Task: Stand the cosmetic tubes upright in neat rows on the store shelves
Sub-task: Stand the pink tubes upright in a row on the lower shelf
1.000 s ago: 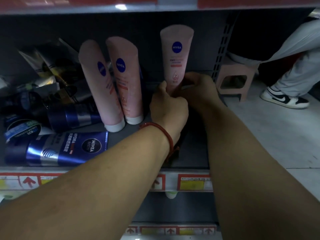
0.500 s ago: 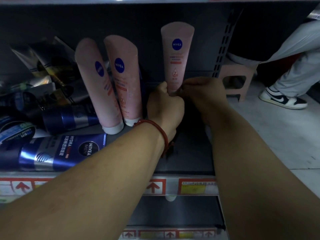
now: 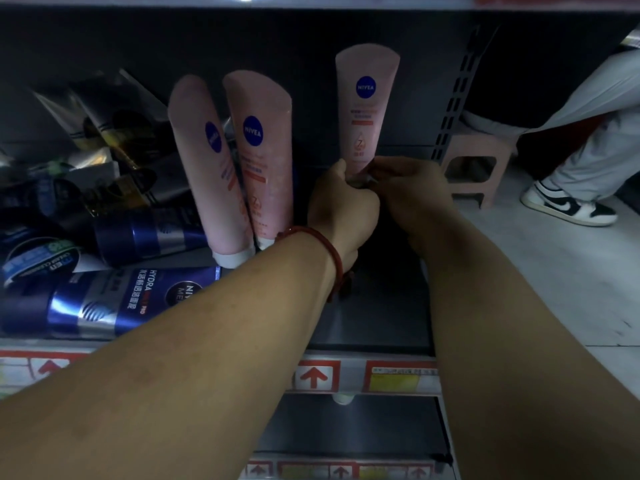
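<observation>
At the far left of the shelf (image 3: 374, 327) a heap of dark tubes (image 3: 104, 140) lies jumbled, and in front of them two blue tubes (image 3: 104, 303) lie flat on their sides. None of these stand yet, so most of the task looks undone. A loose pile like this can roll toward the shelf edge if an arm brushes it.

Next come two pink tubes (image 3: 256, 154) standing on their white caps, touching each other and tilted, their tops leaning left. They look top-heavy on those small caps. The left forearm passes just in front of their bases, so pulling that arm back carelessly could tip them like dominoes into the blue ones.

Right of them, apart from the pair, a third pink tube (image 3: 367, 105) stands upright near the shelf's right end. The left hand (image 3: 341, 209) is curled around its base, fingers clenched on the lower end, a red bracelet (image 3: 332, 251) on the wrist. The right hand (image 3: 412, 192) pinches the same base from the other side, fingertips closed on it. The cap is hidden behind the hands, so I cannot tell whether it sits flat on the shelf. If both hands let go before it does, the tube may topple, likely toward the open right side or onto its neighbours.
</observation>
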